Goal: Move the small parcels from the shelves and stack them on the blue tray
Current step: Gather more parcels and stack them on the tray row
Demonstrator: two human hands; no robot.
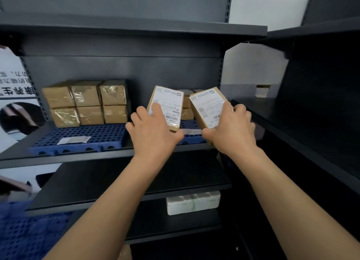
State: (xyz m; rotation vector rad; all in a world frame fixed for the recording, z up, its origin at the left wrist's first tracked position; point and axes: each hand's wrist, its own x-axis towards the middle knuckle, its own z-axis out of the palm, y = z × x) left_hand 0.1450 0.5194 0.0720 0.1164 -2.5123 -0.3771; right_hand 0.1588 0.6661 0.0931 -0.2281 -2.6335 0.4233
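My left hand (pixel 153 132) grips a small brown parcel (pixel 169 102) with a white shipping label, tilted up above the blue perforated tray (pixel 87 136) on the middle shelf. My right hand (pixel 232 129) grips a second labelled parcel (pixel 207 104) just to the right, also tilted and raised. On the tray's left part stand several taped brown parcels (pixel 85 103), stacked two high in a row. More small parcels (pixel 187 108) sit at the back, partly hidden between the two held ones.
A dark metal shelf board (pixel 136 26) hangs above, and a lower shelf (pixel 116 180) lies beneath. A white foam block (pixel 192 202) sits on the shelf below that. Another dark shelving unit (pixel 311 113) stands to the right. A second blue pallet (pixel 29 236) shows at bottom left.
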